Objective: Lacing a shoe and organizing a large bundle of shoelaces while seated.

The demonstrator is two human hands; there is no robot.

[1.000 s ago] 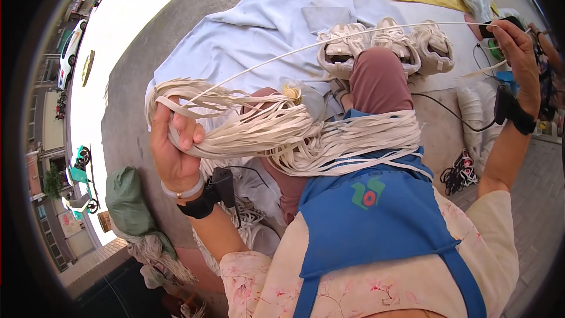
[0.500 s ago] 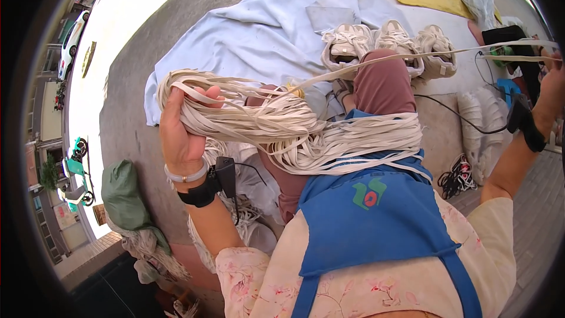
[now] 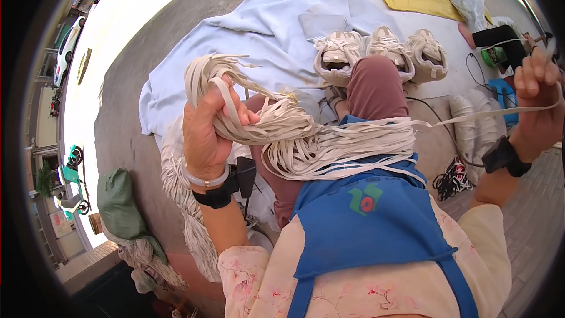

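Note:
My left hand (image 3: pixel 209 121) is closed round one end of a thick bundle of flat off-white shoelaces (image 3: pixel 288 123), with a strand looped over its fingers. The rest of the bundle lies across my lap on the blue apron (image 3: pixel 365 224). From it a single shoelace (image 3: pixel 488 115) runs right to my right hand (image 3: pixel 537 76), raised at the far right with curled fingers. The lace bends up at that hand's outer side; the exact grip there is partly hidden. Each wrist wears a black strapped device.
Pale sneakers (image 3: pixel 385 53) stand beyond my knee beside a light blue cloth (image 3: pixel 253 35). More off-white laces (image 3: pixel 200 241) hang at my left, near a green bag (image 3: pixel 123 200). Dark laces (image 3: pixel 452 179) and plastic-wrapped rolls (image 3: pixel 471 118) lie right. Another person's dark-clothed limb (image 3: pixel 500 41) shows beyond.
My left hand has moved right and closed more tightly round the bundle, whose end is bunched upward. My right hand has shifted slightly inward, and the stretched lace has dropped lower across the lap.

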